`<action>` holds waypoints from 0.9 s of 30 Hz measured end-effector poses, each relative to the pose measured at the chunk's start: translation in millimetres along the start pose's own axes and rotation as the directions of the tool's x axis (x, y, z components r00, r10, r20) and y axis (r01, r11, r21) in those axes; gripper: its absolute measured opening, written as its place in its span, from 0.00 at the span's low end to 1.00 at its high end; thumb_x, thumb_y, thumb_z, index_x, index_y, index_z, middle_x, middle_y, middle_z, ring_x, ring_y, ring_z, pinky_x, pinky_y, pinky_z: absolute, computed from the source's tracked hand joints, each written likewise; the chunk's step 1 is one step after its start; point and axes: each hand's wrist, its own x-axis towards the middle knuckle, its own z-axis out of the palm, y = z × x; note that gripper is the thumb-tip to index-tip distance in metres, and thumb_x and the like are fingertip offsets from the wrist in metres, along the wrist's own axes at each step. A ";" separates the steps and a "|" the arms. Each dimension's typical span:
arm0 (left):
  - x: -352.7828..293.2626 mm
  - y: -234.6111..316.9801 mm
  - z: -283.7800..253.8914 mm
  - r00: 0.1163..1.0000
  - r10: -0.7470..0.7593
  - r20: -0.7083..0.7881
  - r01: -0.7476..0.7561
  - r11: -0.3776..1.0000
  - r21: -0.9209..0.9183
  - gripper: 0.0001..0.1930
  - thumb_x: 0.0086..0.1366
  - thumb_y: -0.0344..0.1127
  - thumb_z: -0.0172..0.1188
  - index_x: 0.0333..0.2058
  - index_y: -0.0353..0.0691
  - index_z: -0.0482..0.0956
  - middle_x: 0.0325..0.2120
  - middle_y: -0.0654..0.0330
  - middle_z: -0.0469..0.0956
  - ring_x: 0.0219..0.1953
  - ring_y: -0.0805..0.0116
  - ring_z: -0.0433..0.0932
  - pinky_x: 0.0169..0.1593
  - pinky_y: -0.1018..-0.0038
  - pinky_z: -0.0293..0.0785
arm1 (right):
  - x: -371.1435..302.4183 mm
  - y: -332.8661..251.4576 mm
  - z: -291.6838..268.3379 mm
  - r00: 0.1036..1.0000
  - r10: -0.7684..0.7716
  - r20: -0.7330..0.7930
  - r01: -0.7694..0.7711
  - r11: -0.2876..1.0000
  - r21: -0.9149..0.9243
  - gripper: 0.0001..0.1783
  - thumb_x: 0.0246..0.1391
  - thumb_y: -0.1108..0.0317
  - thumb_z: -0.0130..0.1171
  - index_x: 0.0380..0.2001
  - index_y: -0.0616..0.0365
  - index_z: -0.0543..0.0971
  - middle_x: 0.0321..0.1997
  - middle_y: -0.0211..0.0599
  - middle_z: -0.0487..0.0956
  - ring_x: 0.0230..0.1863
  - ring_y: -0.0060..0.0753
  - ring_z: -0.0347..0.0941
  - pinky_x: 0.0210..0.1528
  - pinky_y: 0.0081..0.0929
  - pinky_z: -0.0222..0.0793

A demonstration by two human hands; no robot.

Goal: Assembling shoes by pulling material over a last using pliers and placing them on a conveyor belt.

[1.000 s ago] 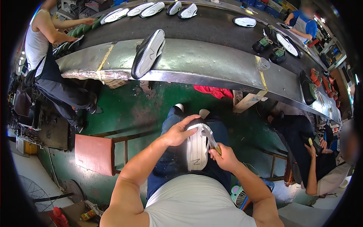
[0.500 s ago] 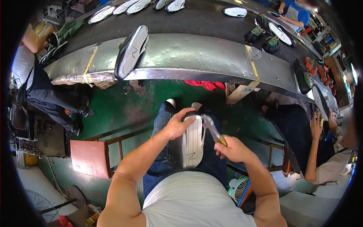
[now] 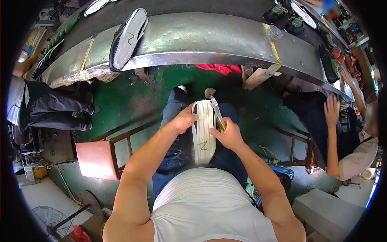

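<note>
A shoe lies sole up between my thighs, its long white ribbed sole (image 3: 204, 139) bearing a dark mark near the heel end. My left hand (image 3: 184, 120) is closed on the sole's left edge near the far end, thumb at the rim. My right hand (image 3: 229, 134) is wrapped round the yellowish handle of silver-headed pincers (image 3: 215, 108). The curved metal head rests along the sole's far right edge; whether its jaws grip anything cannot be made out. My right thumb reaches onto the sole's right side.
Ahead runs a metal-edged bench (image 3: 193, 34), with another white-soled shoe (image 3: 128, 39) leaning on its edge. Green-trimmed shoes (image 3: 294, 25) stand at the far right. A pinkish stool (image 3: 96, 159) is at my left. People are at both sides; a small fan stands by my right leg.
My right hand and the pincers have come closer to the sole, the thumb now touching it. My left hand has shifted to the left rim. The view has tilted down slightly.
</note>
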 end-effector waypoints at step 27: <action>-74.9 -38.6 65.2 0.974 -0.181 -0.136 0.226 0.826 0.517 0.56 0.54 0.29 0.63 0.74 0.38 0.32 0.71 0.43 0.54 0.72 0.56 0.54 0.72 0.70 0.49 | -61.9 46.7 -64.9 0.947 0.268 0.176 -0.260 0.963 -0.066 0.21 0.57 0.60 0.61 0.47 0.66 0.73 0.39 0.60 0.80 0.40 0.61 0.79 0.44 0.48 0.73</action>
